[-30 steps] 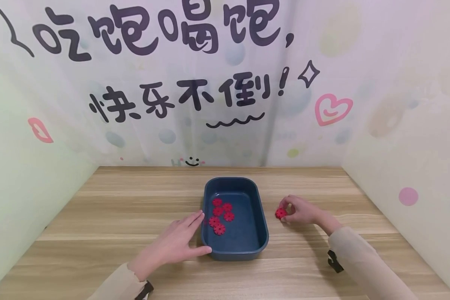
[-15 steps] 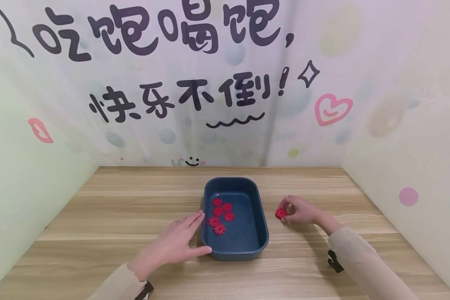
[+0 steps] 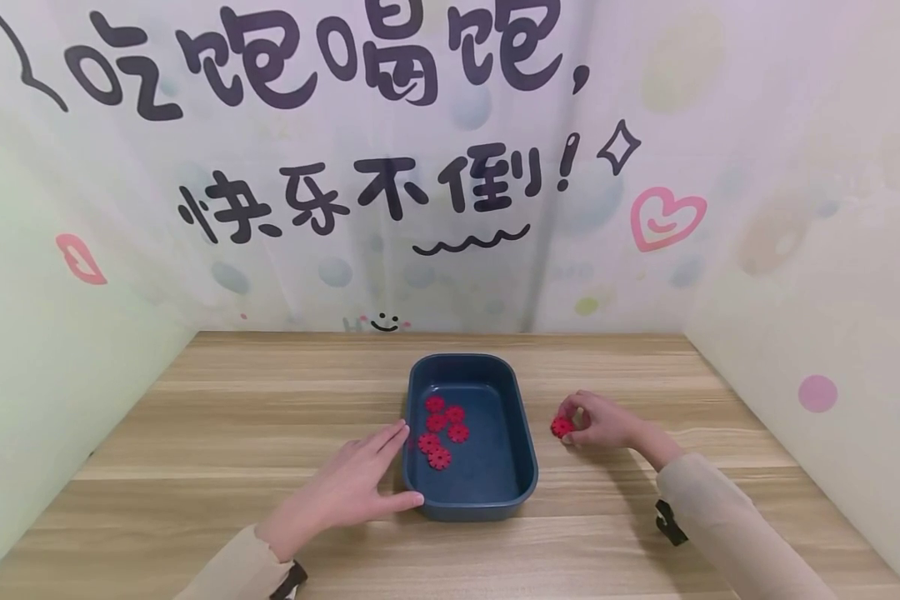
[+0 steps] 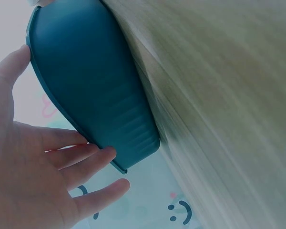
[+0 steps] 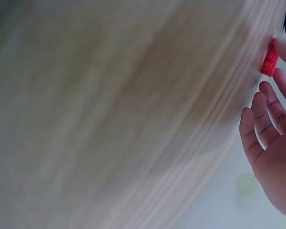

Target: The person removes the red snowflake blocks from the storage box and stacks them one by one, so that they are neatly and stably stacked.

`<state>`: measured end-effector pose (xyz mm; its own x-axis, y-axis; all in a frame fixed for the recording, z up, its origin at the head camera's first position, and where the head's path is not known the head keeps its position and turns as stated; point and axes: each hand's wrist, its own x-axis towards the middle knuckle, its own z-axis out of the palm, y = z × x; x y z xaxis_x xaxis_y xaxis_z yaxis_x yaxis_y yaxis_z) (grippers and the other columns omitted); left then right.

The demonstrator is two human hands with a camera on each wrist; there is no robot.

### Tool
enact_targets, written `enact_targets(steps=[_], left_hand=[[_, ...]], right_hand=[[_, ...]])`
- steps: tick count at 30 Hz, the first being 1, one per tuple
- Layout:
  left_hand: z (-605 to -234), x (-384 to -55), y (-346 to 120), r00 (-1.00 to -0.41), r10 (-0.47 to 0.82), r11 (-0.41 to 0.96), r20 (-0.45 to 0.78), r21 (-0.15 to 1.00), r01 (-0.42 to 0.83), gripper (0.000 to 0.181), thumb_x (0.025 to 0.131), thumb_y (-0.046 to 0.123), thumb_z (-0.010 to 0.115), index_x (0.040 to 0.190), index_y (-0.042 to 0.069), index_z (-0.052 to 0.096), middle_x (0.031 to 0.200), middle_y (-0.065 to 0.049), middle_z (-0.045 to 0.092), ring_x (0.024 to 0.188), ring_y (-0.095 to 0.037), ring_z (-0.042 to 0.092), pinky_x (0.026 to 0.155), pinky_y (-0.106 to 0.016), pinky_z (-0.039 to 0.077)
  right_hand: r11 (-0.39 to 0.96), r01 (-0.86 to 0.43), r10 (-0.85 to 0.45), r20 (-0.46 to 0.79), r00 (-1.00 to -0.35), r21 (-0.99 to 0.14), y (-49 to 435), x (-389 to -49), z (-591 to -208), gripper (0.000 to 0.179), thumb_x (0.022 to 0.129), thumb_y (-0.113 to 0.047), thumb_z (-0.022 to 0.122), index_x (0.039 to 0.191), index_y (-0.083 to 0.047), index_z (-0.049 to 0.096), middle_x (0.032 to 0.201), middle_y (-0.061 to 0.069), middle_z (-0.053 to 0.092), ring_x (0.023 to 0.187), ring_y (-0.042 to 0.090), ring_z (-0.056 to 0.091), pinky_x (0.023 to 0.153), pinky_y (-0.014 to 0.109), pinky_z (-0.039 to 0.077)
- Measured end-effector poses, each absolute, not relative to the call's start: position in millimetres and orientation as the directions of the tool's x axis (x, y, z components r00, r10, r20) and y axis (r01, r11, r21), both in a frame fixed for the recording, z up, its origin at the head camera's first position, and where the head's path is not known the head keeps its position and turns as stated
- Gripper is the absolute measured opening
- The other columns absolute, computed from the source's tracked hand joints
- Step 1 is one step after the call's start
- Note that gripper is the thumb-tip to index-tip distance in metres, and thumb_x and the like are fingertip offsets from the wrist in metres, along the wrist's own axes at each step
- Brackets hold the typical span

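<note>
A dark blue rectangular tray (image 3: 498,442) stands on the table. Several red, flower-shaped notched discs (image 3: 439,457) lie in its left half. My left hand (image 3: 348,483) touches the tray's left rim, its fingers fairly straight and the thumb at the near left corner. The left wrist view shows these fingertips (image 4: 108,152) along the rim and the tray's outer wall (image 4: 86,81). To the right of the tray, my right hand (image 3: 603,421) pinches a red notched disc (image 3: 562,427) between thumb and index finger, low at the tabletop. Its ridged edge shows in the right wrist view.
The wood-grain table (image 3: 270,400) runs back to a printed curtain (image 3: 300,275) with large dark characters. Pale walls close in the left side and the right side (image 3: 817,292). A dark strap (image 3: 669,523) hangs under the right sleeve.
</note>
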<state>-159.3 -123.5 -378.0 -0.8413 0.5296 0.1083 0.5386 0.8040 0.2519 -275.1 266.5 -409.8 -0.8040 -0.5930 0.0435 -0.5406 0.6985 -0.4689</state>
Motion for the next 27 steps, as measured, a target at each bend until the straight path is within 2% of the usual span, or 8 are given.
enact_targets(steps=[9, 16, 21, 27], left_hand=[[-378.1, -159.0, -123.3, -0.835, 0.538, 0.799, 0.113, 0.248, 0.548, 0.087, 0.077, 0.064, 0.047, 0.133, 0.000, 0.036, 0.137, -0.012, 0.033, 0.119, -0.028, 0.037, 0.090, -0.047, 0.034], [-378.4, -159.5, -122.6, -0.840, 0.534, 0.800, 0.100, 0.261, 0.540, 0.086, 0.077, 0.064, 0.048, 0.134, 0.001, 0.034, 0.138, -0.011, 0.031, 0.120, -0.027, 0.035, 0.091, -0.047, 0.033], [-378.2, -159.8, -122.4, -0.839, 0.534, 0.798, 0.107, 0.265, 0.541, 0.086, 0.077, 0.062, 0.049, 0.134, 0.000, 0.035, 0.137, -0.012, 0.032, 0.119, -0.028, 0.037, 0.090, -0.048, 0.034], [-379.2, -160.5, -123.4, -0.842, 0.530, 0.799, 0.106, 0.269, 0.537, 0.086, 0.077, 0.062, 0.049, 0.134, 0.000, 0.035, 0.137, -0.012, 0.032, 0.119, -0.029, 0.037, 0.090, -0.048, 0.034]], right_hand=[[0.685, -0.527, -0.555, 0.110, -0.825, -0.502, 272.3, -274.7, -405.9, 0.028, 0.076, -0.019, 0.069, 0.098, -0.008, 0.057, 0.093, 0.003, 0.054, 0.073, 0.017, 0.049, 0.063, 0.029, 0.043], [0.640, -0.567, -0.520, 0.252, -0.816, -0.518, 274.1, -276.8, -387.8, 0.024, 0.077, -0.005, 0.064, 0.098, 0.003, 0.057, 0.095, 0.016, 0.056, 0.071, 0.017, 0.051, 0.061, 0.029, 0.045], [0.649, -0.557, -0.491, 0.274, -0.827, -0.519, 267.0, -285.3, -366.5, 0.022, 0.082, -0.012, 0.062, 0.100, -0.002, 0.058, 0.096, 0.012, 0.058, 0.075, 0.017, 0.051, 0.062, 0.030, 0.045], [0.639, -0.571, -0.517, 0.262, -0.815, -0.515, 246.7, -296.3, -341.0, 0.023, 0.085, -0.018, 0.059, 0.104, -0.005, 0.057, 0.096, 0.009, 0.058, 0.080, 0.018, 0.052, 0.065, 0.032, 0.045]])
